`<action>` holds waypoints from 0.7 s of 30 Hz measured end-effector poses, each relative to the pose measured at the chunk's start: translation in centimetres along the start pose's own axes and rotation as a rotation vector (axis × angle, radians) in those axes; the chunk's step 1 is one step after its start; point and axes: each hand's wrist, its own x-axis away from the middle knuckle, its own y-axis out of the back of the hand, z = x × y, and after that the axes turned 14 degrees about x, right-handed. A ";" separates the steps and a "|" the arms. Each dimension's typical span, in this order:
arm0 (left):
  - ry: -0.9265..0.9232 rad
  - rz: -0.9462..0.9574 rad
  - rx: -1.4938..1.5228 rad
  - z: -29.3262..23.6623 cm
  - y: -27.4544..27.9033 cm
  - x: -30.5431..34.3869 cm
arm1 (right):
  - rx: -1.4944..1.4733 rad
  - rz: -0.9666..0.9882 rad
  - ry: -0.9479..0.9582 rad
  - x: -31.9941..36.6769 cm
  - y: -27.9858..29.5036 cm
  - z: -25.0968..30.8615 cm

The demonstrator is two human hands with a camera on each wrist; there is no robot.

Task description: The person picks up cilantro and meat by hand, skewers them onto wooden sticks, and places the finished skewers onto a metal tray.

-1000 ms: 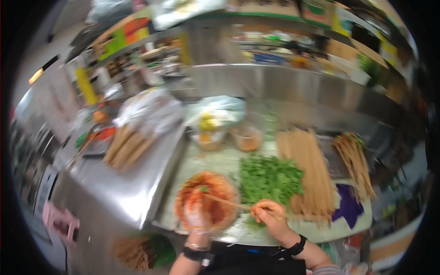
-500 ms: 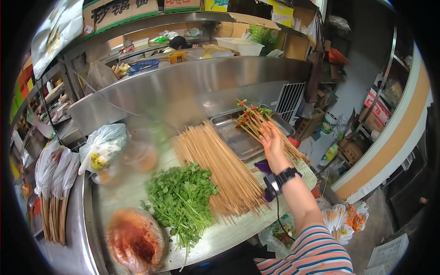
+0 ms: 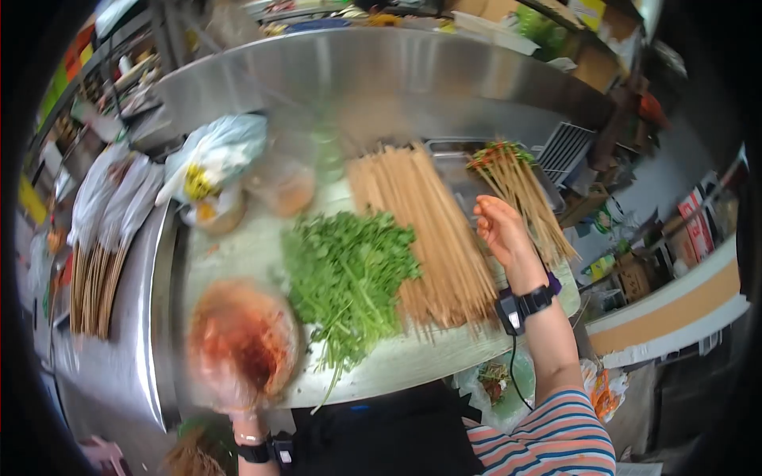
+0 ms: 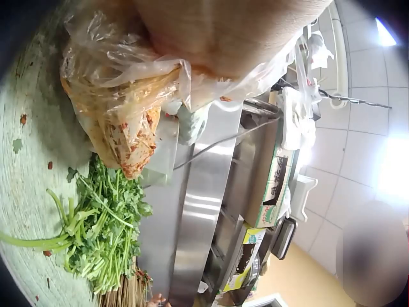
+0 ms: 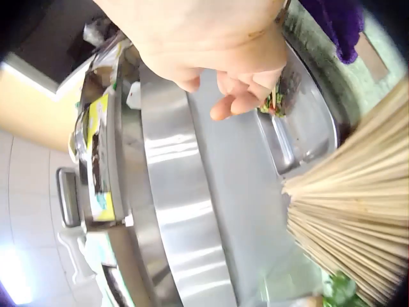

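Pinched a thin stick in the right hand (image 3: 500,228) a second ago at the round plastic-lined bowl of red-sauced meat (image 3: 295,337); stretched that hand out over the shallow steel tray (image 3: 464,178) half a second ago; now holds it drawn back and empty, fingers (image 5: 233,102) loose and slightly parted, above the gap between the broad pile of bare bamboo skewers (image 3: 429,230) and the fan of loaded skewers tipped red and green (image 3: 520,186). Reads as one stick set down among the loaded ones, with that hand free again. Keeps the left hand (image 3: 228,385) down at the bowl, wrapped in crumpled clear plastic; cannot tell whether curled or flat, too blurred. Heap of green coriander (image 3: 349,270) just beside the bowl and touching the bare pile. Near counter edge close under bowl and stems, with little bare room there. More open steel to the left, beyond the raised lip, up to the bagged skewer bundles (image 3: 103,238); tied white plastic bags (image 3: 210,163) at the back.
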 end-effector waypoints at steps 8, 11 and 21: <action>-0.120 0.101 -0.037 1.0 1.5 -0.1 | 0.665 0.478 0.132 5.7 -13.4 -1.9; -0.045 0.128 0.091 0.5 1.2 0.2 | 1.062 0.414 0.528 4.9 -16.8 -3.7; -0.004 0.047 0.076 0.6 1.2 0.3 | 0.876 0.464 -0.128 1.1 -17.9 -4.5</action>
